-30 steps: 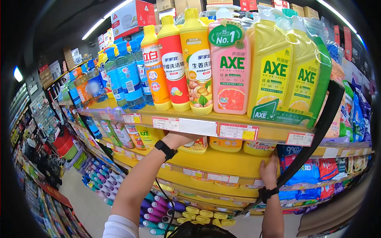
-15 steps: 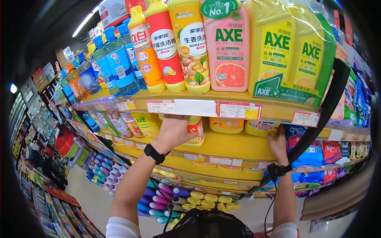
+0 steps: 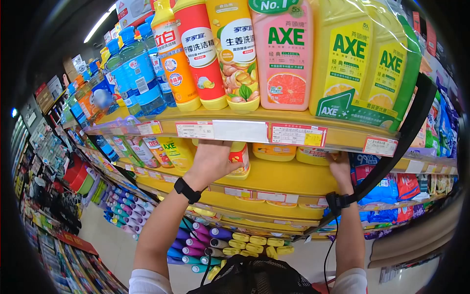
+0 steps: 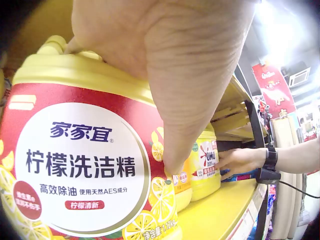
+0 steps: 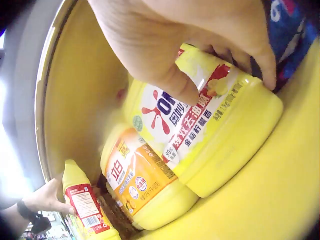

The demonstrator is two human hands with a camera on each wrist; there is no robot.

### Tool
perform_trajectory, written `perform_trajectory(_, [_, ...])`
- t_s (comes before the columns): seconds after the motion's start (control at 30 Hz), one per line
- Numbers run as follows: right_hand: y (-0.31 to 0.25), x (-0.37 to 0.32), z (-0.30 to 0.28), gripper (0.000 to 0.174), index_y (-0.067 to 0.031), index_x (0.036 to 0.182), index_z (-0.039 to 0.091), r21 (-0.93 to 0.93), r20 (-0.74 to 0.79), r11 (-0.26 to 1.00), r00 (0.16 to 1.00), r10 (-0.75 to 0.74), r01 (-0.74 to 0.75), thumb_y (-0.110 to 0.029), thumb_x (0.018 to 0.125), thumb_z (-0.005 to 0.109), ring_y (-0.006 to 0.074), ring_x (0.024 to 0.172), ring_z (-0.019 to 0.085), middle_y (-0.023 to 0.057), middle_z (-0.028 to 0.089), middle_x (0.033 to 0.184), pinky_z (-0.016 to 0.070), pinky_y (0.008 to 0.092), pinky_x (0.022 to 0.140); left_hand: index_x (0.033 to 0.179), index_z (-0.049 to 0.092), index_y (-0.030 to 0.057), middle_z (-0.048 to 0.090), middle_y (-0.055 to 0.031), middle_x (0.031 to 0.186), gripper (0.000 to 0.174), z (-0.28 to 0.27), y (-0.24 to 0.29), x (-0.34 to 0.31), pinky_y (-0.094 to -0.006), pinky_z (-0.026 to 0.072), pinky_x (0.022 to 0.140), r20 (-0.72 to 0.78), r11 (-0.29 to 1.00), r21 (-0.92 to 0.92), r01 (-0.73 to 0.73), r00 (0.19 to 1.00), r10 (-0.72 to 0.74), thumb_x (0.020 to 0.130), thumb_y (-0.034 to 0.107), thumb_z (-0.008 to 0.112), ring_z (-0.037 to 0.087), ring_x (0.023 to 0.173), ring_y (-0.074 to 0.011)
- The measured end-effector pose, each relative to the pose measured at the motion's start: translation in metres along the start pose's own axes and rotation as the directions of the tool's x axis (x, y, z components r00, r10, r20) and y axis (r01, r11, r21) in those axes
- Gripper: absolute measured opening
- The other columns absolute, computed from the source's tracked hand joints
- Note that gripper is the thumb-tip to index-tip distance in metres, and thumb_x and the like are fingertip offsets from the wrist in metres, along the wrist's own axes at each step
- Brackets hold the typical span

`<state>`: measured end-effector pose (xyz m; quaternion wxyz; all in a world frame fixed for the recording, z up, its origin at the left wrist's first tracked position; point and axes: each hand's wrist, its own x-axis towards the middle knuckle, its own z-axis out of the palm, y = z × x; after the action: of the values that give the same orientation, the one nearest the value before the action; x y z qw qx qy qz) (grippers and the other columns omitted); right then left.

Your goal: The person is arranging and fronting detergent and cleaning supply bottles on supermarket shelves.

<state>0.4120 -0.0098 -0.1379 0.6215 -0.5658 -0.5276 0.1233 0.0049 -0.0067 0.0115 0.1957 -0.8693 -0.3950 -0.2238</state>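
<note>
On the shelf below the top row, my left hand (image 3: 211, 161) grips a yellow jug with a red label (image 4: 85, 160). In the left wrist view, the thumb of that hand (image 4: 175, 60) lies along the jug's side and its fingers go over the top near the cap, partly hidden. My right hand (image 5: 195, 35) holds the yellow OMO jug (image 5: 235, 135) by its side, with the thumb across the label and a fingertip near the far edge. Between these two jugs stands one with an orange label (image 5: 137, 172).
Upper-shelf bottles, including a pink AXE bottle (image 3: 283, 68), stand above both hands. The shelf edge with price tags (image 3: 240, 131) overhangs them. A black upright (image 3: 416, 112) and blue bags (image 3: 379, 188) are at the right. More bottles (image 3: 196, 240) stand on the floor.
My right hand has moved up from the bare shelf edge to the OMO jug. The left hand has stayed at the red-label jug, whose visible side has turned. The head view has shifted closer.
</note>
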Motion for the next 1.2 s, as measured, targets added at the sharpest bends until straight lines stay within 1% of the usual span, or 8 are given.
perform_trajectory(0.3, [-0.057, -0.017, 0.053, 0.037, 0.0012, 0.108, 0.058, -0.11, 0.082, 0.994, 0.996, 0.024, -0.015, -0.016, 0.081, 0.076, 0.0304, 0.09, 0.062, 0.0176, 0.064, 0.096, 0.0491, 0.0374, 0.083, 0.137, 0.046, 0.0028, 0.048, -0.0235, 0.135, 0.095, 0.001, 0.0, -0.002, -0.054, 0.0336, 0.105, -0.077, 0.998, 0.041, -0.045, 0.996, 0.048, 0.062, 0.045, 0.086, 0.043, 0.128, -0.0417])
perform_trajectory(0.43, [-0.071, -0.022, 0.082, 0.036, 0.0017, 0.107, 0.059, -0.098, 0.127, 0.992, 0.99, -0.065, 0.078, -0.018, 0.081, 0.074, 0.0347, 0.094, 0.062, 0.0201, 0.065, 0.101, 0.0492, 0.0405, 0.085, 0.138, 0.045, 0.0034, 0.046, -0.023, 0.136, 0.097, 0.003, 0.0, -0.002, -0.054, 0.0331, 0.105, -0.077, 0.999, 0.04, -0.025, 0.997, 0.028, 0.061, 0.044, 0.087, 0.042, 0.128, -0.0418])
perform_trajectory(0.47, [-0.072, -0.022, 0.087, 0.042, 0.0019, 0.115, 0.056, -0.132, 0.187, 0.991, 0.982, 0.031, -0.006, -0.018, 0.082, 0.073, 0.038, 0.103, 0.06, 0.0228, 0.062, 0.11, 0.0476, 0.042, 0.091, 0.138, 0.045, 0.0033, 0.046, -0.0229, 0.137, 0.097, 0.002, 0.0, -0.001, -0.0539, 0.0328, 0.106, -0.057, 0.999, 0.032, -0.018, 0.998, 0.02, 0.06, 0.043, 0.088, 0.041, 0.129, -0.0419])
perform_trajectory(0.57, [-0.067, -0.027, 0.107, 0.047, 0.0011, 0.121, 0.053, -0.131, 0.149, 0.99, 0.988, -0.025, 0.045, -0.016, 0.082, 0.072, 0.0371, 0.108, 0.059, 0.0224, 0.061, 0.114, 0.0471, 0.041, 0.094, 0.14, 0.044, 0.0034, 0.044, -0.0225, 0.139, 0.099, -0.002, 0.001, -0.002, -0.0535, 0.0312, 0.108, 0.004, 1.0, 0.023, -0.013, 1.0, 0.012, 0.059, 0.041, 0.089, 0.039, 0.131, -0.0421])
perform_trajectory(0.9, [-0.072, -0.049, 0.088, 0.075, 0.0092, 0.142, 0.029, -0.015, 0.211, 0.999, 0.977, -0.041, 0.046, -0.015, 0.083, 0.069, 0.0469, 0.132, 0.04, 0.0339, 0.039, 0.14, 0.0356, 0.0423, 0.11, 0.137, 0.047, -0.0004, 0.048, -0.0227, 0.136, 0.096, -0.009, 0.005, 0.004, -0.0515, 0.0335, 0.107, 0.044, 0.999, 0.032, -0.029, 0.999, 0.028, 0.058, 0.036, 0.089, 0.042, 0.13, -0.0408])
perform_trajectory(1.0, [-0.066, -0.066, 0.085, 0.077, 0.0055, 0.147, 0.027, -0.116, 0.142, 0.993, 0.99, 0.022, -0.006, -0.01, 0.084, 0.07, 0.0389, 0.128, 0.047, 0.0274, 0.042, 0.141, 0.0456, 0.0434, 0.102, 0.141, 0.042, 0.0025, 0.043, -0.0219, 0.142, 0.101, -0.009, 0.016, 0.008, -0.0508, 0.0302, 0.11, 0.059, 0.999, 0.03, -0.02, 0.998, 0.018, 0.058, 0.035, 0.09, 0.038, 0.133, -0.0414])
perform_trajectory(1.1, [-0.069, -0.078, 0.074, 0.075, 0.0056, 0.147, 0.026, -0.13, 0.19, 0.991, 0.982, 0.013, 0.012, -0.009, 0.087, 0.068, 0.0371, 0.129, 0.047, 0.0269, 0.041, 0.142, 0.0483, 0.0433, 0.099, 0.14, 0.043, 0.0022, 0.046, -0.0217, 0.139, 0.099, -0.008, 0.038, 0.016, -0.0504, 0.0325, 0.109, 0.091, 1.0, -0.003, -0.015, 0.996, 0.015, 0.058, 0.033, 0.09, 0.041, 0.131, -0.041])
perform_trajectory(1.2, [-0.076, -0.086, 0.064, 0.074, 0.0054, 0.148, 0.026, -0.106, 0.208, 0.994, 0.977, 0.039, -0.017, -0.009, 0.087, 0.067, 0.0361, 0.129, 0.047, 0.0256, 0.041, 0.142, 0.0468, 0.043, 0.101, 0.13, 0.051, -0.0007, 0.055, -0.0205, 0.127, 0.084, -0.002, 0.066, 0.028, -0.0496, 0.0397, 0.101, -0.038, 0.992, -0.05, -0.115, 0.993, 0.113, 0.061, 0.032, 0.088, 0.051, 0.121, -0.0371])
